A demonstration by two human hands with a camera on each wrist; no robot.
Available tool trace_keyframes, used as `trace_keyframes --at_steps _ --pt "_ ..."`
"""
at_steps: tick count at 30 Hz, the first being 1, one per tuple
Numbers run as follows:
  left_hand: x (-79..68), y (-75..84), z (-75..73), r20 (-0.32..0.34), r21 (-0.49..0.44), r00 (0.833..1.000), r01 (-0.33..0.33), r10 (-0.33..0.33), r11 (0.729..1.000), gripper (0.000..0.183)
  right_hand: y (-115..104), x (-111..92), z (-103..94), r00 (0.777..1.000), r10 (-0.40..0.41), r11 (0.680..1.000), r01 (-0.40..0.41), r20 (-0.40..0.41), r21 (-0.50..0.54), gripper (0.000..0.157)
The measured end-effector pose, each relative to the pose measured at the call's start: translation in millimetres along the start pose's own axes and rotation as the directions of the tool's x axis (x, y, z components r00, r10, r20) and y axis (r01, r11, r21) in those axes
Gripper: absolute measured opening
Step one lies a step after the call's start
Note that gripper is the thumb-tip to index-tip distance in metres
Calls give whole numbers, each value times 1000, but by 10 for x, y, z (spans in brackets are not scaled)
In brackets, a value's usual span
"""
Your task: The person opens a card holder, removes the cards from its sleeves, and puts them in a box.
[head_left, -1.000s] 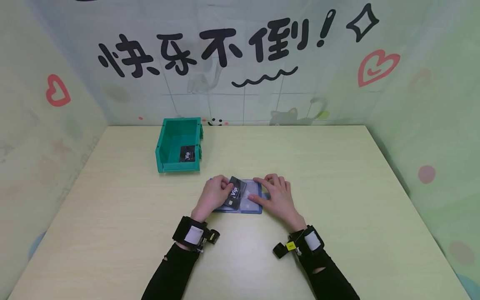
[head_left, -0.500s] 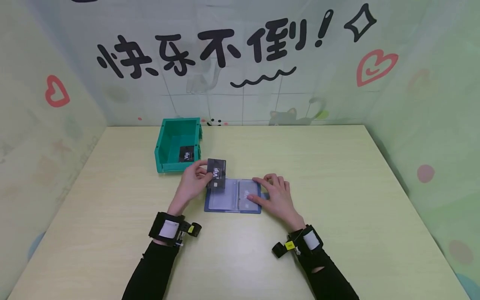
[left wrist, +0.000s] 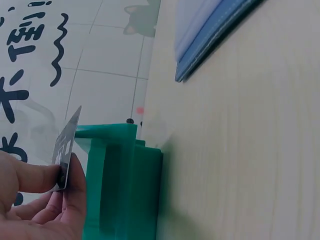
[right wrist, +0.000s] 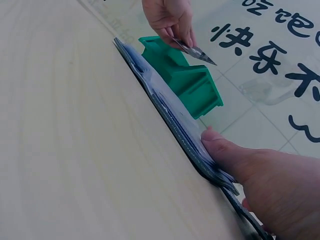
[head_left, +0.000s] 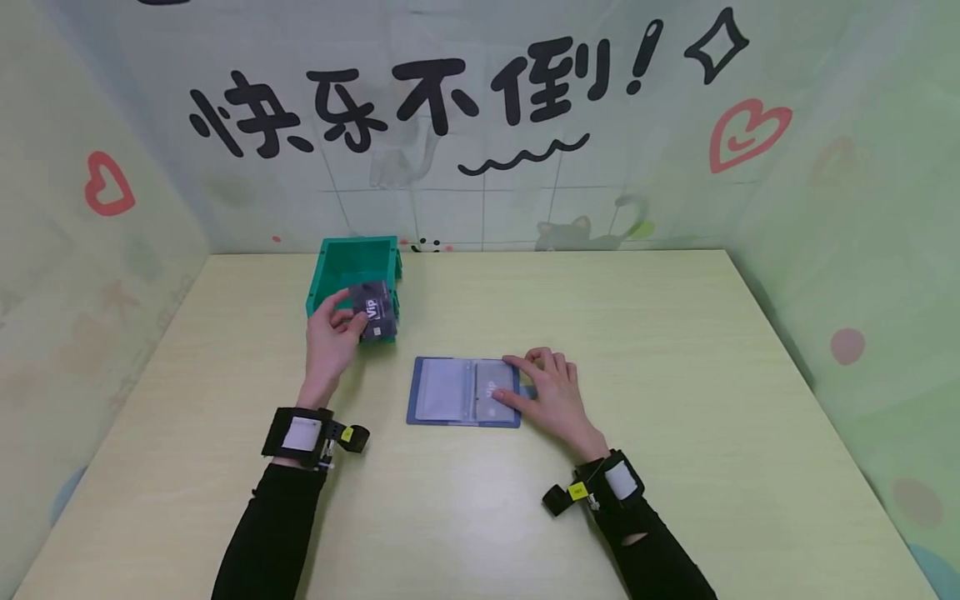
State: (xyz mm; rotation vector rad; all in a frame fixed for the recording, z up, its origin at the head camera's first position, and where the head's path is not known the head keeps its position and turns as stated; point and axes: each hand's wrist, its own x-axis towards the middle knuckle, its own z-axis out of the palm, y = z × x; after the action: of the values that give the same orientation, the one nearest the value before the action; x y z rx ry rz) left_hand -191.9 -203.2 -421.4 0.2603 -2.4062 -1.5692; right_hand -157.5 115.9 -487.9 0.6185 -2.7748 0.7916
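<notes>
Over the front of the green bin (head_left: pixel 352 258), my left hand (head_left: pixel 330 343) pinches a dark "Vip" card (head_left: pixel 373 310) between thumb and fingers. In the left wrist view the card (left wrist: pixel 66 147) appears nearly edge-on, tilted, beside the bin wall. On the table lies a blue card holder (head_left: pixel 442 392), spread open, with clear sleeves. Its right-hand sleeve shows faint "Vip" lettering. My right hand (head_left: pixel 557 400) holds the holder at its right side, thumb on the sleeve and index finger at the top edge. The right wrist view shows that thumb (right wrist: pixel 225 150) on the stacked pages.
The bin stands at the back left of the pale wooden table (head_left: pixel 480 517). Printed cloth walls (head_left: pixel 480 208) rise behind the table and on both sides. Part of the holder's closing strap shows past its right edge, near the right hand.
My left hand has lifted the dark card off the holder and carried it left and away to the green bin. The right hand and the holder have stayed in place.
</notes>
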Motion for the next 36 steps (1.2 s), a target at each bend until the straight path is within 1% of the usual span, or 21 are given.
trace_keyframes --at_steps 1,4,6,8,10,13,16,17,19,22,26,29,31,34,36 --pt "25 -8 -13 -16 2 1000 3 -3 1000 48 1 1 1 1000 -1 1000 1 -2 -1 58" --pt "93 -8 -49 -38 27 999 24 -23 999 49 7 2 10 1000 -4 1000 4 -5 -4 58" --pt "136 -6 -55 -40 53 998 46 -44 998 51 12 3 17 1000 -6 1000 6 -6 -7 58" --pt "177 -11 -46 -40 88 998 46 -43 995 53 12 3 22 1000 -8 1000 8 -6 -11 58" --pt "217 -26 -21 -48 129 999 28 -22 991 54 7 2 21 1000 -10 1000 10 -5 -16 58" --pt "259 -44 23 -61 183 997 -32 44 983 53 -3 -3 19 1000 -11 1000 11 -7 -5 58" --pt "278 -44 60 -68 225 993 -79 97 971 47 -14 -7 15 1000 -10 1000 10 -7 3 58" --pt "282 -45 69 -64 243 992 -90 108 966 44 -17 -8 14 1000 -10 1000 10 -7 5 58" --pt "291 -54 85 -45 285 993 -93 110 954 38 -21 -8 10 1000 -10 1000 10 -6 1 58" --pt "311 -70 101 -3 354 995 -95 102 931 30 -28 -7 4 1000 -11 1000 11 -6 -1 58" --pt "315 -66 117 57 421 995 -97 81 902 26 -30 -6 -2 1000 -15 1000 15 -10 2 57" --pt "293 -48 135 94 487 992 -116 80 865 21 -24 -5 1 1000 -16 1000 16 -10 -1 57" --pt "275 -33 152 109 535 989 -144 101 832 20 -18 -5 4 1000 -14 1000 14 -7 -4 57" --pt "244 -16 177 123 595 980 -201 158 778 31 -5 -9 10 1000 -9 1000 9 -7 -9 58" --pt "218 -9 195 117 617 972 -231 203 752 34 3 -12 11 1000 -7 1000 7 -10 -7 58"
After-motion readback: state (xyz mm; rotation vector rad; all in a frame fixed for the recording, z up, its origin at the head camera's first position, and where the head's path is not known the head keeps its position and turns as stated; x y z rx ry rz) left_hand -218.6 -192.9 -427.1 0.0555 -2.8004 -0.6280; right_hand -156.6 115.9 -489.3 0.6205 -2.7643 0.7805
